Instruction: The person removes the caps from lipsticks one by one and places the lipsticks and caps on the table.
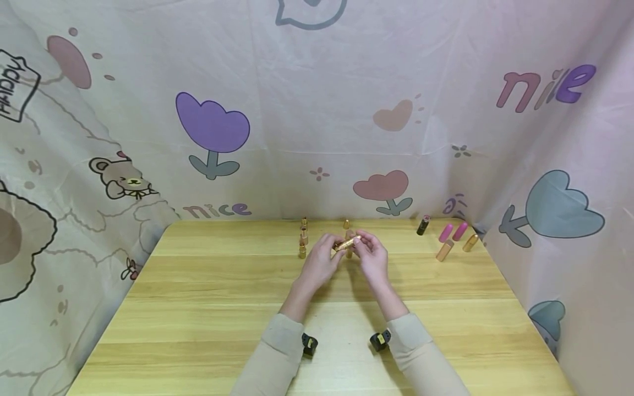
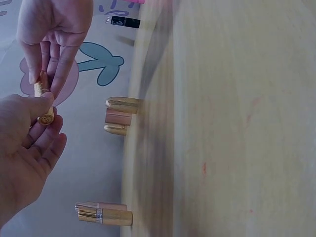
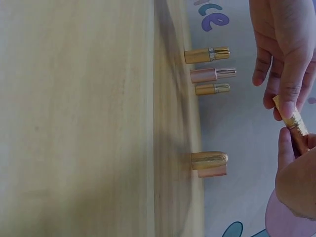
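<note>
A gold lipstick tube (image 1: pixel 348 243) with a patterned surface is held up between both hands, above the far part of the table. My left hand (image 1: pixel 319 263) pinches one end between thumb and fingers. At the other end, my right hand (image 1: pixel 373 258) grips it with thumb and fingertips. In the left wrist view the round end of the lipstick tube (image 2: pixel 46 119) faces the camera. Left of the hands stands a row of lipstick bases (image 1: pixel 304 236) with narrower inner tubes showing. Behind the hands is a row of gold and pink caps (image 2: pixel 118 117), partly hidden in the head view.
At the far right stand a black lipstick (image 1: pixel 423 225), two bright pink tubes (image 1: pixel 446 232), a rose-gold tube (image 1: pixel 444 251) and a gold bullet-shaped one (image 1: pixel 470 242). A printed cloth (image 1: pixel 307 110) hangs around the wooden table (image 1: pixel 198 308). Black devices (image 1: pixel 380 341) sit at the wrists.
</note>
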`<state>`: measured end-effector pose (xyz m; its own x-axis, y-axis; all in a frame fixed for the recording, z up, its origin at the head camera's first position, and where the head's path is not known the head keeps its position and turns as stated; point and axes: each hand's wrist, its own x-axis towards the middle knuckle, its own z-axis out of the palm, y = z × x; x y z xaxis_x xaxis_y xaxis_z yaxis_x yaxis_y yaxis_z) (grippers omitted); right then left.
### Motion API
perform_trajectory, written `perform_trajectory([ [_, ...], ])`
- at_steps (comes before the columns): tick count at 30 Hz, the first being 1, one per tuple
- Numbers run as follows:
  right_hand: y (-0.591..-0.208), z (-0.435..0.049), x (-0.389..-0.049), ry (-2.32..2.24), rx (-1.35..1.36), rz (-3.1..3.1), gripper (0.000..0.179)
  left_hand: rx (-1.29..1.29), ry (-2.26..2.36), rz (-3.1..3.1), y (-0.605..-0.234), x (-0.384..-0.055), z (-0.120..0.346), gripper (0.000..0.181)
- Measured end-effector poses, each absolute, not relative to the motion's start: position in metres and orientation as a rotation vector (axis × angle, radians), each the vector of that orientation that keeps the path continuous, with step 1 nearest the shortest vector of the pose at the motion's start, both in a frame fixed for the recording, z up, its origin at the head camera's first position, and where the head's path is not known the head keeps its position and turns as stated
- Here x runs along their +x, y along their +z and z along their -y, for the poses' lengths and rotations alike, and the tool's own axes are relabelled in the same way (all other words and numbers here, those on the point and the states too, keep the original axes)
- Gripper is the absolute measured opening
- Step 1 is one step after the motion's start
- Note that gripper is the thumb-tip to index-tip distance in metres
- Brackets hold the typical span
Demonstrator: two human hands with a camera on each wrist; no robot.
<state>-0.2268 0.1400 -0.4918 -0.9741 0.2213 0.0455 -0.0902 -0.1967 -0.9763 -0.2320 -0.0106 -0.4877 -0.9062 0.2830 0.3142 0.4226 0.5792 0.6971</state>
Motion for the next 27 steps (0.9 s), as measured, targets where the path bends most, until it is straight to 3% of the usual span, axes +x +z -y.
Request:
perform_trajectory([
  [15,-0.486,-0.136,-0.222,2.332,-0.156,1.739,0.034,-0.601,-1.309,2.673,-0.468,-0.226,0.020,0.027],
  [27,-0.468,-0.163,-0.227,2.304,-0.157,1.495,0.029,-0.465,-1.394,2.600,-0.454,-0.225,0.055,0.026],
])
